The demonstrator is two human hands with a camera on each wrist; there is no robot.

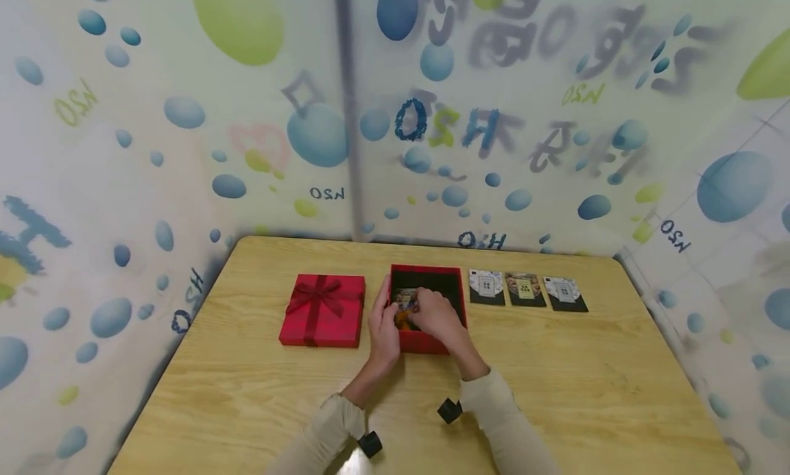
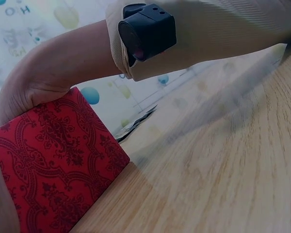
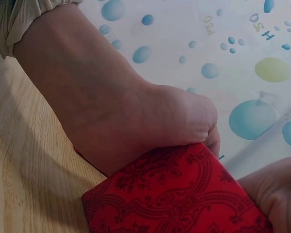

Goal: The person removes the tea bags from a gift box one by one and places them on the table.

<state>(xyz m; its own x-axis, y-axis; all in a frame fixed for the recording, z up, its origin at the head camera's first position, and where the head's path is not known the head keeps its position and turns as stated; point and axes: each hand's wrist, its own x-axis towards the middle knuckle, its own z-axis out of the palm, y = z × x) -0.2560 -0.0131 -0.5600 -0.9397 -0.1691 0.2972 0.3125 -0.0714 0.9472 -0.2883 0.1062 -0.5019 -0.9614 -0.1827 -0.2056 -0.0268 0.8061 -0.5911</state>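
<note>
Contents [image 1: 404,320] of the red box [image 1: 422,343] lie just left of the right hand [image 1: 437,314], whose grasp I can't tell; my left hand [image 1: 384,330] grips the box's left wall.

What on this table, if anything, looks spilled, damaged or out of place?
Nothing stands out. The lid lies bow-up left of the box, three cards lie in a row to its right, and I see no spill or damage. The right hand partly hides the box's contents.

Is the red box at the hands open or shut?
Open: the red box shows its dark interior, and the right hand reaches inside.
</note>
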